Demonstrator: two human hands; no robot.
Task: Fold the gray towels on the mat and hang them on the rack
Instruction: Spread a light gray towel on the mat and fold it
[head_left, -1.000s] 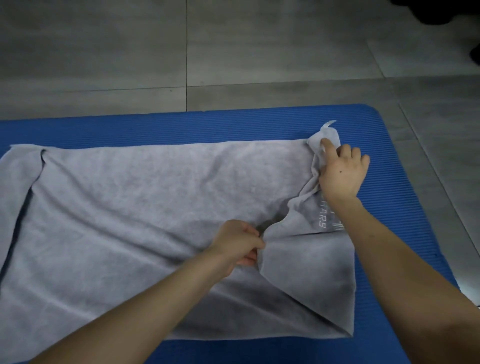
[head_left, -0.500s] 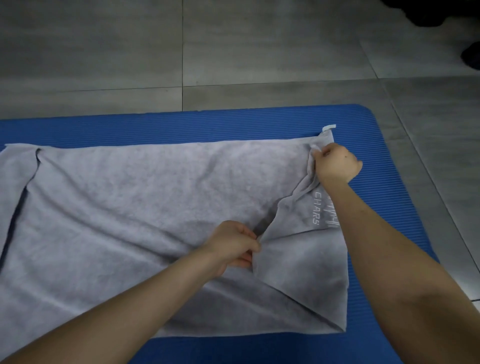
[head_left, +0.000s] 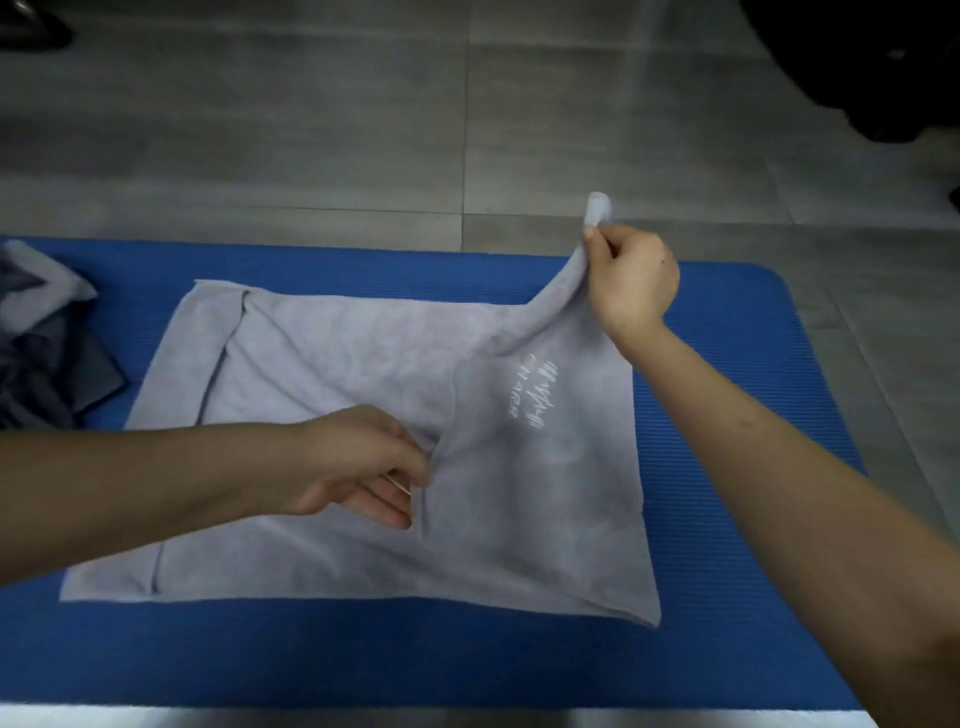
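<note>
A gray towel (head_left: 332, 364) with white lettering lies spread on the blue mat (head_left: 727, 467). Its right part is folded over toward the middle. My right hand (head_left: 631, 283) pinches the towel's far right corner and holds it lifted above the mat, a small white loop tag sticking up above the fingers. Near the towel's middle, my left hand (head_left: 363, 462) pinches the edge of the folded flap. No rack is in view.
A pile of darker gray and light cloths (head_left: 47, 343) lies at the mat's left end. Gray tiled floor (head_left: 363, 130) stretches beyond the mat. A dark object (head_left: 883, 67) sits at the top right corner.
My right hand has raised the far right corner off the mat. My left hand keeps its pinch on the flap edge. The camera has pulled back, showing the cloth pile at left.
</note>
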